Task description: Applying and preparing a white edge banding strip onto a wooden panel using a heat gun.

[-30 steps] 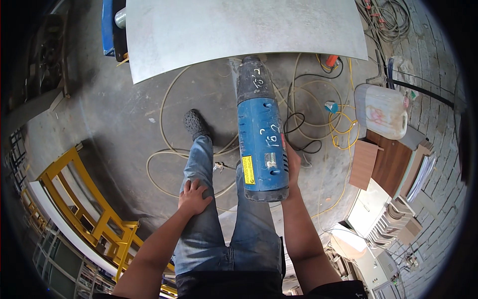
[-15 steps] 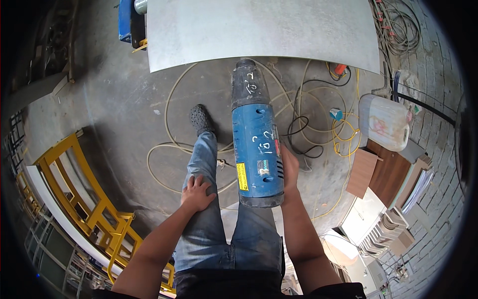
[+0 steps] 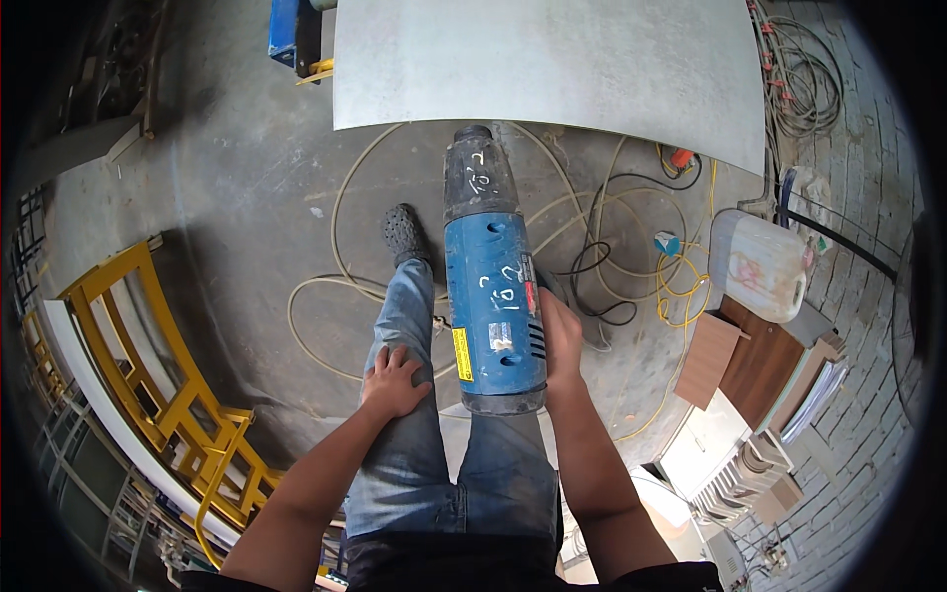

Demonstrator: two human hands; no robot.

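View from the head camera, looking down at a concrete workshop floor (image 3: pixel 227 197), grey, dusty and marked with scuffs. The right hand (image 3: pixel 560 331) is closed round the side of a large blue power tool (image 3: pixel 493 296) with a dark, worn nose; the tool is held upright over the right leg, its nose pointing toward the edge of a pale grey sheet panel (image 3: pixel 552 64) that spans the top of the view. The left hand (image 3: pixel 393 380) lies flat, fingers spread, on the left thigh of the blue jeans (image 3: pixel 434 464), holding nothing. A dark perforated shoe (image 3: pixel 404 234) stands on the floor beyond the knee. Cream and yellow cables (image 3: pixel 631 257) loop over the concrete around the legs, with a black cable (image 3: pixel 592 296) among them. At left, a yellow metal frame (image 3: pixel 148 365) lies on the floor. At right, a translucent plastic jerrycan (image 3: pixel 758 264), a brown board (image 3: pixel 710 360) and a brick wall (image 3: pixel 868 326)
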